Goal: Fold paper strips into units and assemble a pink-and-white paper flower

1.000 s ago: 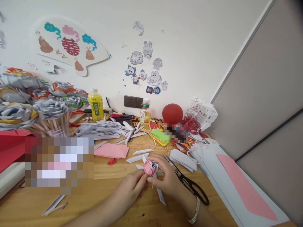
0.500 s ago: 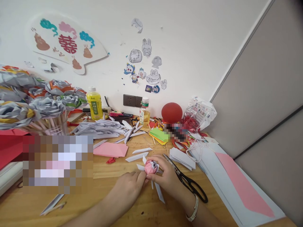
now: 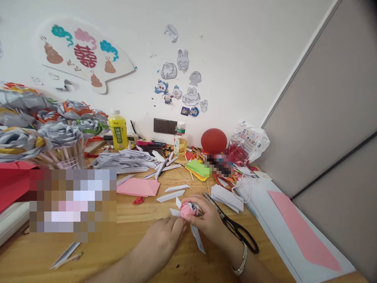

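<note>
A small folded paper flower (image 3: pixel 187 211), pink outside with white and grey layers at its right, is held over the table between my hands. My right hand (image 3: pixel 207 215) curves around its right side, thumb below and fingers above. Closed at the flower's lower left is my left hand (image 3: pixel 167 234), its fingertips pinched at the base and partly hidden. Folded white paper strips (image 3: pixel 197 237) show beneath the flower, and others poke out to its left. Black-handled scissors (image 3: pixel 235 226) lie close to my right hand, blades pointing away.
Pink paper sheets (image 3: pixel 138 186), a heap of folded white strips (image 3: pixel 123 161) and green sheets (image 3: pixel 198 168) lie farther back. Two bottles, one a yellow drink bottle (image 3: pixel 118 129), stand near the wall. Grey paper flowers (image 3: pixel 60 135) crowd the left. White boards (image 3: pixel 282 232) lie right.
My left hand has shifted slightly down and toward me at the flower's base. The flower has turned a little in my right hand, showing its pink side more.
</note>
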### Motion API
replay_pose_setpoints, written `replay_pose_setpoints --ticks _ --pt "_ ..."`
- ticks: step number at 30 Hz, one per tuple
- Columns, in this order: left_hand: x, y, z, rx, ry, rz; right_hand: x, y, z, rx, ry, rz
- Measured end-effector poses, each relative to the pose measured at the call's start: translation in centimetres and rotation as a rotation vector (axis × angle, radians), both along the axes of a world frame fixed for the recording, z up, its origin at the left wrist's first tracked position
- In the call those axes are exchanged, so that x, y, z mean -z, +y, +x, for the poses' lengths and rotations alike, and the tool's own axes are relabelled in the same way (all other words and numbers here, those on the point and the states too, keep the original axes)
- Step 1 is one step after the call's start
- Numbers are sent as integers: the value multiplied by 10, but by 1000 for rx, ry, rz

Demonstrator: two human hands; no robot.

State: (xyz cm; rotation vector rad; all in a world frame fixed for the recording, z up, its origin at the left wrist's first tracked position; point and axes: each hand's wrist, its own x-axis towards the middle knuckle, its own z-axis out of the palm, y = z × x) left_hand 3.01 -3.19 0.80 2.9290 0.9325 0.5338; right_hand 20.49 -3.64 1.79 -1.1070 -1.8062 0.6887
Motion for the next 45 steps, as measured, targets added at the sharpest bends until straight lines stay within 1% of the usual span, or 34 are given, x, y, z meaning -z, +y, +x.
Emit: replay_pose_setpoints --ticks 3,4,7,8,9,11,13,15,17,20,24,26,28,30,33,35,37,39,42,45 --pt "-7 3 -4 -9 -64 -73 -2 1 5 -1 36 -26" --pt "-10 5 -6 -36 -77 -120 -4 2 8 -4 51 -36" --pt "-18 12 -11 -206 -133 -272 -9 3 13 -59 58 -37" --pt "-19 14 -12 -219 -155 -309 -10 3 14 -90 40 -27" --pt "-19 16 -13 -200 -173 -324 -11 3 13 -115 16 -15" --pt "-15 18 -12 -113 -188 -265 -10 2 11 -135 -27 16" --pt "-9 19 -10 -51 -184 -101 -7 2 6 -103 -49 49" --pt "-3 19 -9 -27 -185 78 -3 1 2 -45 -57 51" --pt "1 18 -8 -9 -191 191 0 0 0 2 -58 26" --pt "2 15 -6 6 -187 252 -1 0 1 21 -58 4" --pt "0 10 -3 36 -210 251 -6 2 6 -46 -85 65" --pt "0 8 -3 44 -232 198 -6 3 8 -95 -96 117" --pt "-2 8 -4 47 -252 64 -6 3 9 -134 -103 154" --pt "-5 10 -6 17 -295 -156 -5 3 9 -140 -119 169" --pt "-10 17 -6 -129 -447 -498 -4 1 7 -143 -154 169" --pt "-12 22 -4 -183 -542 -668 -3 0 5 -171 -188 165" --pt "-12 25 -2 -185 -564 -790 -1 0 3 -188 -218 175" --pt "-10 27 -1 -200 -557 -834 0 0 1 -185 -233 192" --pt "-6 27 -1 -245 -567 -832 -1 0 1 -170 -245 209" --pt "-3 26 -2 -263 -572 -855 -4 -1 1 -163 -273 201"
